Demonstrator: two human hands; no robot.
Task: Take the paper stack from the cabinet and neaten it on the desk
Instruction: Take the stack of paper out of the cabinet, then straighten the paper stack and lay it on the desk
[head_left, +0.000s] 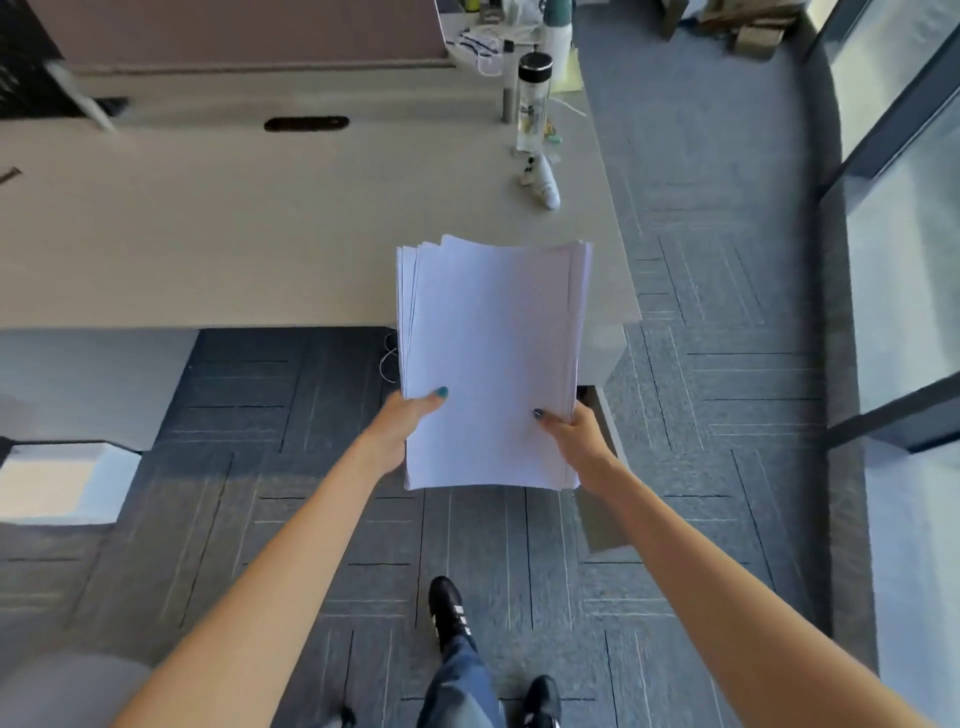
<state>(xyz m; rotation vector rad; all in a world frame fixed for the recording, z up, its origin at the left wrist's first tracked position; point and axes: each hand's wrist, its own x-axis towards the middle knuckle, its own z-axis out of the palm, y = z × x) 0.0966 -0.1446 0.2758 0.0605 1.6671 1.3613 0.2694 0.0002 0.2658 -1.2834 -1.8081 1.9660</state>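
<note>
The paper stack (493, 364) is held in the air by both hands, its far part over the near right corner of the desk (260, 234) and its near part over the carpet (701, 312) in front of the desk. It does not touch the desk. The sheets are not aligned: at the far left corner their edges fan out in small steps.

The left hand (402, 423) is closed on the left edge of the stack, near its near end. The thumb lies flat on the top sheet, and the other fingers are under the paper (they cannot be seen). The right hand (571, 431) grips the right edge in the same way, with the thumb on top, the rest below. Both thumbs point inward, well apart from each other.

On the desk, beyond the stack, a clear bottle (534, 101) with a black cap stands near the right edge. A small white bottle (544, 183) lies on its side between them.
</note>
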